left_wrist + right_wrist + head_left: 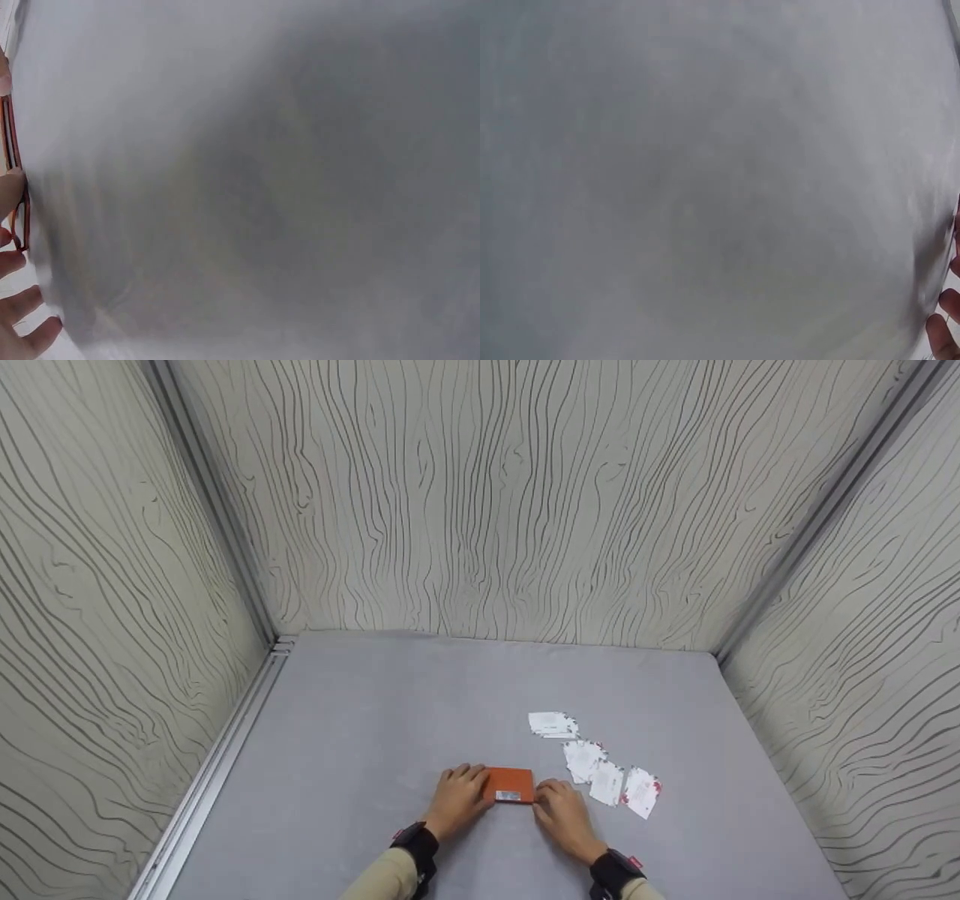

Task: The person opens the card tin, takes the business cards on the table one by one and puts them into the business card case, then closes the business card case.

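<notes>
A flat orange-red box [510, 781] with a small silvery label near its front edge lies on the grey tabletop between the two hands. The left hand [456, 797] holds its left end, thumb at the front corner and fingers at the back. At the right end, the right hand [562, 814] grips the near corner with thumb and fingertips. From the left wrist, the box's thin layered edge [13, 150] appears at the far left, beside the left hand's fingers [10, 196]. The right wrist view catches only some fingertips [951, 304] at its right border.
Right of the box lie several white cards with red and dark floral corners: a small pile [553, 724] farther back, overlapping cards [583, 757], and a single card [642, 791] rightmost. Wood-patterned walls [480, 510] enclose the grey table [360, 720]; a metal rail [217, 765] runs along its left side.
</notes>
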